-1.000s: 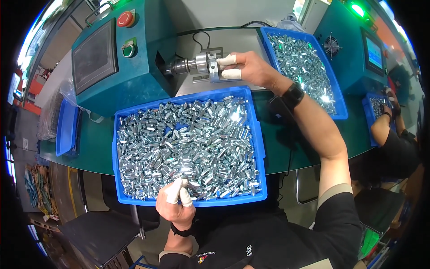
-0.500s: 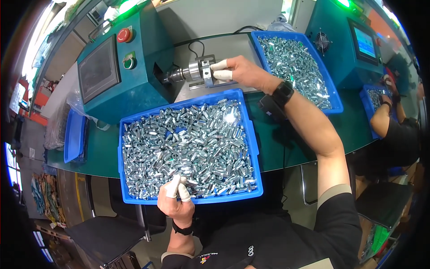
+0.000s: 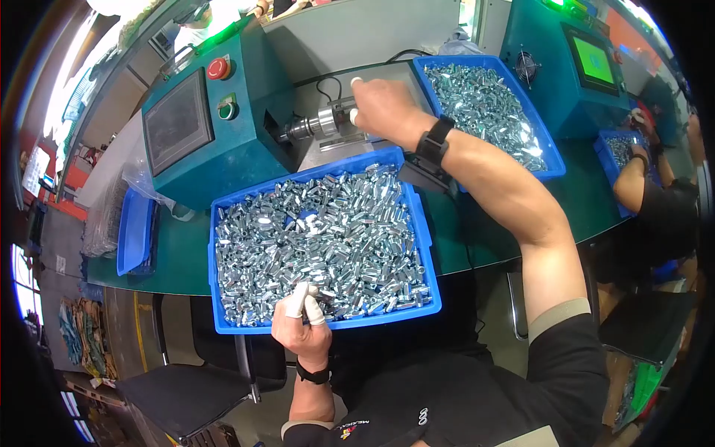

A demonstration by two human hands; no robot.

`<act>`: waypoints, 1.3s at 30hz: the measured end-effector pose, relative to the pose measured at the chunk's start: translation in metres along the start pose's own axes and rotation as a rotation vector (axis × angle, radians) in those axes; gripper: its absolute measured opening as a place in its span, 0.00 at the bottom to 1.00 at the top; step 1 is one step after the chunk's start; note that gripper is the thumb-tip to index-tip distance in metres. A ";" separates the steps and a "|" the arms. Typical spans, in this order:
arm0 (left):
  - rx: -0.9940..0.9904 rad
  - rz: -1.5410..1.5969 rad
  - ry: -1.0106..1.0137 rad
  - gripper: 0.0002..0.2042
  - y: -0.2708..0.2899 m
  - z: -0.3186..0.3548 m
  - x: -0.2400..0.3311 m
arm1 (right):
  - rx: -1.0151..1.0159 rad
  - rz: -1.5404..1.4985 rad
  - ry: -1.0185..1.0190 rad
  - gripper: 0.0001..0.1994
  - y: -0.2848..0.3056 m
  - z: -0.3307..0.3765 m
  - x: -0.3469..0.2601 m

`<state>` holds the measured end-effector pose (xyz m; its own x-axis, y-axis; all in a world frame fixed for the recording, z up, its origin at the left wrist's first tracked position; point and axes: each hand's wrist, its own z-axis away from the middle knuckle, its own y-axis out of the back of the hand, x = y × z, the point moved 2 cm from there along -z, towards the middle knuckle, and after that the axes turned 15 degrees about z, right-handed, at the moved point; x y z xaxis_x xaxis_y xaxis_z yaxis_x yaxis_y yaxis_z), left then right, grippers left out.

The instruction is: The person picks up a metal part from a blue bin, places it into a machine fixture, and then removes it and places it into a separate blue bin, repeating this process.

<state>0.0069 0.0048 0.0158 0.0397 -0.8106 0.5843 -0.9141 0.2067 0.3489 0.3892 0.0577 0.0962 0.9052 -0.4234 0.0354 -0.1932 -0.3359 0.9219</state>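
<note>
Right hand (image 3: pixel 383 108) has stayed gripping the chuck (image 3: pixel 328 123); left hand (image 3: pixel 302 324) pinches parts at the tray (image 3: pixel 223 324).

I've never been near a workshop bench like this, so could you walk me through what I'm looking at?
The view comes from a camera on a person's head, looking down at their own two bare hands; the wide lens bends the edges. In front stands a blue tray heaped with small shiny metal parts. The left hand, with white covers on two fingers, rests at the tray's near rim, pinching something too small to tell. The right hand reaches to a metal spindle on a teal machine with a dark screen and red and green buttons. A second blue tray of parts sits to the right. Another person works farther right.
</note>
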 end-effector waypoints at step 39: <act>0.008 0.026 0.002 0.10 0.005 -0.002 -0.003 | -0.274 -0.054 0.616 0.04 -0.001 0.098 -0.030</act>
<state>0.0025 0.0093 0.0173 0.0160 -0.8040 0.5944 -0.9179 0.2239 0.3277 0.3257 -0.0117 0.0560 0.9771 0.1720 0.1249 -0.1118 -0.0835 0.9902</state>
